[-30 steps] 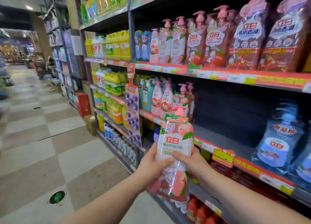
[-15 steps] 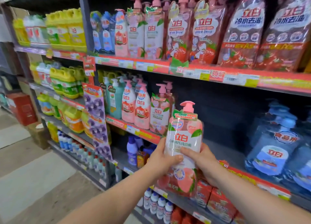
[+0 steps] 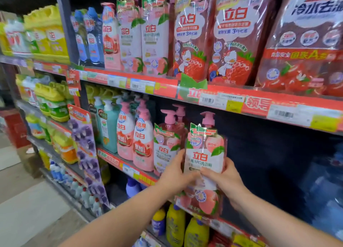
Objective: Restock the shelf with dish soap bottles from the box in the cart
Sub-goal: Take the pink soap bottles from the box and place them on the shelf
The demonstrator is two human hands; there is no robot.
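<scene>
Dish soap bottle (image 3: 204,159), pink pump on top and peaches on its wrap, is held upright between my left hand (image 3: 176,174) and right hand (image 3: 225,180) at the front edge of the middle shelf (image 3: 118,163); I cannot tell whether its base touches the board.

I see the shelving rack (image 3: 65,24) filling most of the view and running away to my left. The upper shelf (image 3: 259,104) carries a red price rail that crosses above the pump, with clear air between them. Right of the bottle the bay opens into a dark gap (image 3: 269,163), bounded at the far right by blurred blue jugs (image 3: 326,181). Pale tiled floor (image 3: 27,200) lies open at my lower left.

Just beside my left hand stands a matching peach bottle (image 3: 165,146), with pink and green pump bottles in a row beyond it. Yellow bottles (image 3: 176,224) stand on the level below.

My left hand wraps the bottle's left side with the thumb across the label; my right hand grips the right side, thumb on the front.
</scene>
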